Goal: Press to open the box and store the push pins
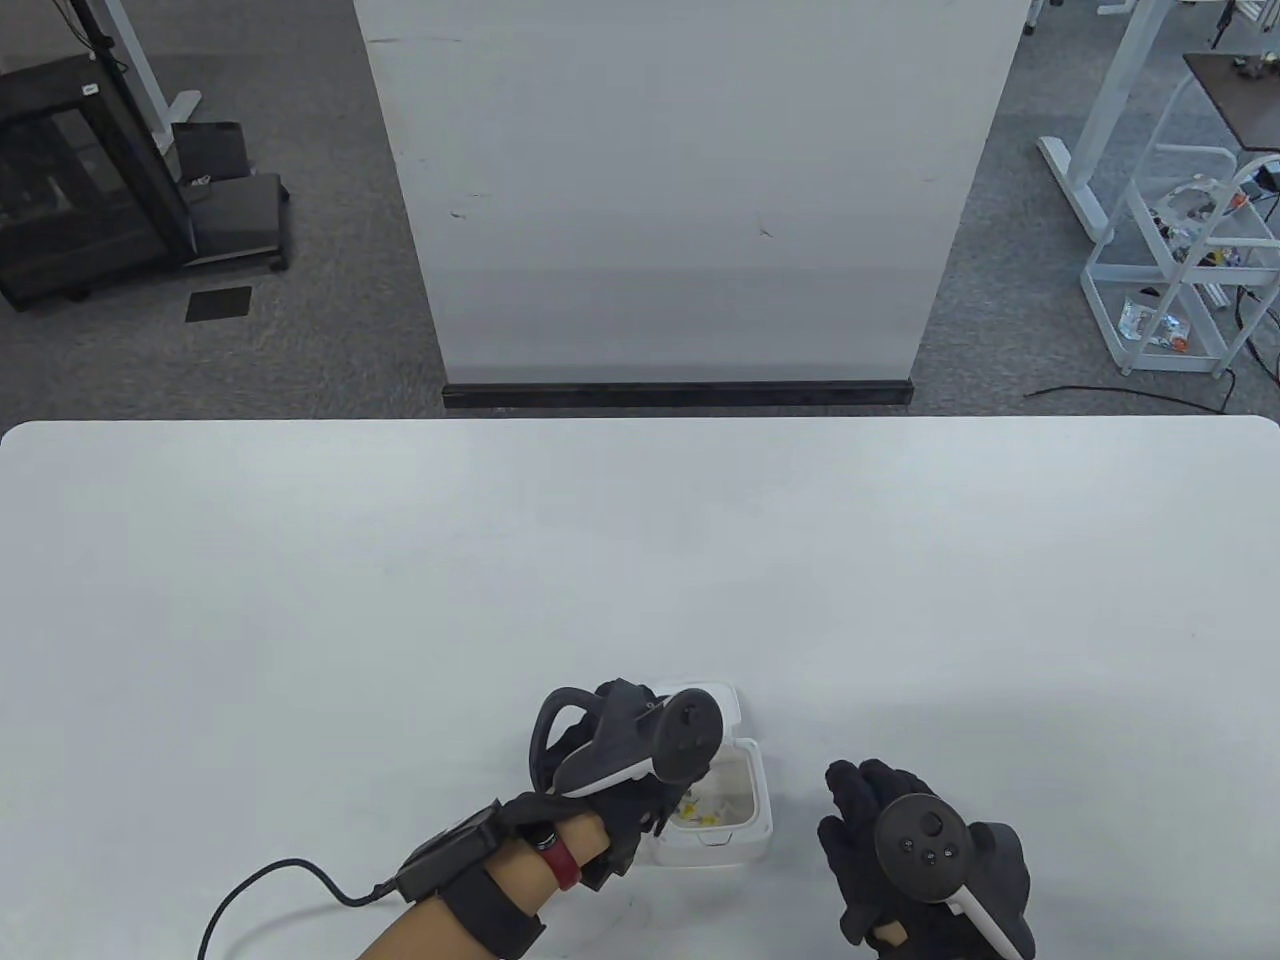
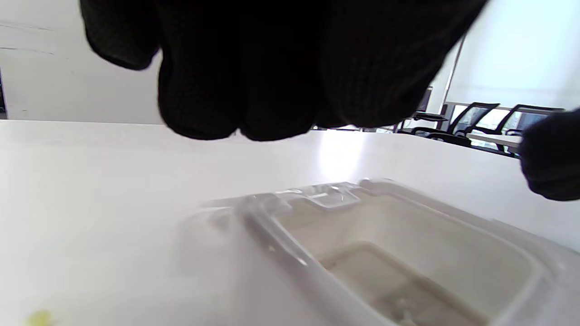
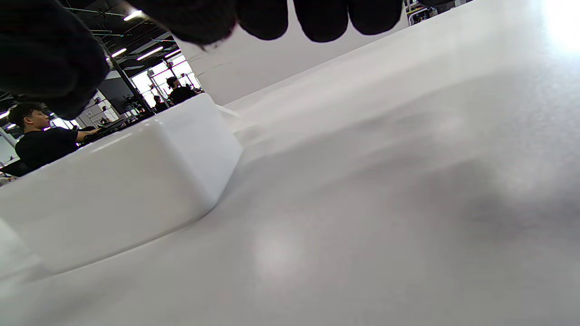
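Note:
A small white box [image 1: 760, 800] stands open near the table's front edge, its lid [image 1: 728, 700] tipped back on the far side. Several yellow push pins [image 1: 700, 812] lie inside it. My left hand [image 1: 655, 815] hovers over the box's left side, under its tracker. In the left wrist view its fingers [image 2: 253, 90] hang bunched above the open box [image 2: 408, 253], with the thumb [image 2: 548, 154] apart and nothing seen in them. My right hand [image 1: 848, 800] lies on the table just right of the box, empty. The right wrist view shows the box's side [image 3: 113, 190].
A blurred yellow speck [image 2: 38, 318] lies on the table beside the box in the left wrist view. A cable [image 1: 280, 885] trails from my left wrist. The white table [image 1: 640, 560] stretches away behind the box, with a white panel [image 1: 680, 200] beyond its far edge.

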A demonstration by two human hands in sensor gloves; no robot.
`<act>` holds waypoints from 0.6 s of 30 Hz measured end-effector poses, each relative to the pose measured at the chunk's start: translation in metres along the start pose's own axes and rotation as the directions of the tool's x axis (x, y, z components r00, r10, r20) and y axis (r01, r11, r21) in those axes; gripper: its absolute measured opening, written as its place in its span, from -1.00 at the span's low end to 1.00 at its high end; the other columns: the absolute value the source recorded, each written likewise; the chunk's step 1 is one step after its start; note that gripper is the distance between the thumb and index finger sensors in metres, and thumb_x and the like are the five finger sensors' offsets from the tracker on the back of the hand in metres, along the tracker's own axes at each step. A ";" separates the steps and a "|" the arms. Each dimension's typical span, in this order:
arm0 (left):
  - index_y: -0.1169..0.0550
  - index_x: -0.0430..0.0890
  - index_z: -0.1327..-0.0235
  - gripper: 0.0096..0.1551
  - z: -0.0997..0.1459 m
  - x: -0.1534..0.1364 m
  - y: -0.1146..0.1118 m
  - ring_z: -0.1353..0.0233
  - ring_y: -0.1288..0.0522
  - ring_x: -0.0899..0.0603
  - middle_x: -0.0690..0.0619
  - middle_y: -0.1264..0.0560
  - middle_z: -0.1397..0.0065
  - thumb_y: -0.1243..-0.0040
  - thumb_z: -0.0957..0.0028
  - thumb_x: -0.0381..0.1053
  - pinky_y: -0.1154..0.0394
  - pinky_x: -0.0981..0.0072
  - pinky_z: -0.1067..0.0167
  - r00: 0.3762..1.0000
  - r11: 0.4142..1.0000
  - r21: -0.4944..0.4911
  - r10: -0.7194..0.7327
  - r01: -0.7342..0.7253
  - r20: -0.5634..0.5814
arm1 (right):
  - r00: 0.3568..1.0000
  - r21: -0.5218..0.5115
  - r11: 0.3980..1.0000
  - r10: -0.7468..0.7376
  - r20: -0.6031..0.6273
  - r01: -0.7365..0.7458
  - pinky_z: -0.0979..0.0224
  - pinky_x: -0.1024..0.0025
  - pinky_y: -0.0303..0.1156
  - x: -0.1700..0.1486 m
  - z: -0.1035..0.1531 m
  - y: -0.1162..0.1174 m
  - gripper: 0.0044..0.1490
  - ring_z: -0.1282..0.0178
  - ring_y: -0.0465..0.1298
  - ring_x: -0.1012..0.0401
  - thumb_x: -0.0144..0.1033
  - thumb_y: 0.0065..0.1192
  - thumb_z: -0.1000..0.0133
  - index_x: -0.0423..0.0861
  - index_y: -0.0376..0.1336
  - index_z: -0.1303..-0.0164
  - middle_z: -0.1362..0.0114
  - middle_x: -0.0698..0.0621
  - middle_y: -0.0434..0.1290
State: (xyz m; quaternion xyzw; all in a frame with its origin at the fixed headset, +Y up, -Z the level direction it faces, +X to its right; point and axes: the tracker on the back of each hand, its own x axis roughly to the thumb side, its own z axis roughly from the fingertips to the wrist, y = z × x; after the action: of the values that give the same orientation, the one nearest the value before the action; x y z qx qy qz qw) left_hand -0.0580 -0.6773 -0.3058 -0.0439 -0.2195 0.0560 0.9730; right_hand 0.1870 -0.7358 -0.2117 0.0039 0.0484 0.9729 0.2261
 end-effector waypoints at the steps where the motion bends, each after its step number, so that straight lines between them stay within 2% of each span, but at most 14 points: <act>1: -0.68 0.03 0.01 -0.61 0.001 -0.011 0.003 -0.19 -0.62 -0.23 0.03 -0.68 -0.09 -0.40 0.10 0.06 -0.34 -0.22 -0.41 0.999 1.000 -0.004 0.019 -0.020 -0.032 | 1.000 0.001 1.000 0.000 0.000 0.000 -0.62 -0.22 0.05 0.000 0.000 0.000 -0.25 -0.63 0.09 -0.14 0.03 0.14 -0.14 0.10 0.02 -0.53 -0.64 -0.01 0.09; 5: -0.67 0.03 -0.02 -0.60 0.004 -0.043 0.002 -0.21 -0.60 -0.25 0.01 -0.67 -0.12 -0.40 0.08 0.03 -0.33 -0.23 -0.41 0.991 0.998 -0.057 0.014 -0.021 -0.130 | 1.000 0.003 1.000 0.002 0.001 -0.002 -0.62 -0.22 0.05 0.000 0.000 0.000 -0.25 -0.63 0.09 -0.14 0.03 0.14 -0.14 0.10 0.02 -0.53 -0.64 -0.02 0.09; 12: -0.66 0.03 -0.05 -0.58 0.006 -0.073 -0.027 -0.22 -0.60 -0.25 0.01 -0.67 -0.14 -0.40 0.08 0.04 -0.34 -0.23 -0.41 0.971 0.987 -0.153 -0.074 0.040 -0.226 | 1.000 0.008 1.000 0.011 -0.002 -0.011 -0.62 -0.22 0.05 0.001 0.000 0.001 -0.25 -0.63 0.09 -0.14 0.03 0.14 -0.15 0.10 0.02 -0.53 -0.64 -0.02 0.10; 18: -0.70 -0.01 0.01 -0.46 -0.002 -0.081 -0.046 -0.17 -0.61 -0.27 -0.03 -0.69 -0.09 -0.32 0.12 0.28 -0.35 -0.22 -0.38 0.932 0.969 -0.243 -0.134 0.051 -0.337 | 1.000 0.014 1.000 0.015 -0.007 -0.015 -0.62 -0.22 0.05 0.001 0.000 0.002 -0.25 -0.63 0.09 -0.14 0.04 0.14 -0.14 0.10 0.02 -0.53 -0.64 -0.01 0.10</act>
State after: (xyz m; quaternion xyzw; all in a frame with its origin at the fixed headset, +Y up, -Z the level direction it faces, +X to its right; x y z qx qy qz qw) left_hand -0.1255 -0.7333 -0.3369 -0.1553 -0.0492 -0.0249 0.9863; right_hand 0.1854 -0.7368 -0.2111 0.0022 0.0560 0.9742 0.2185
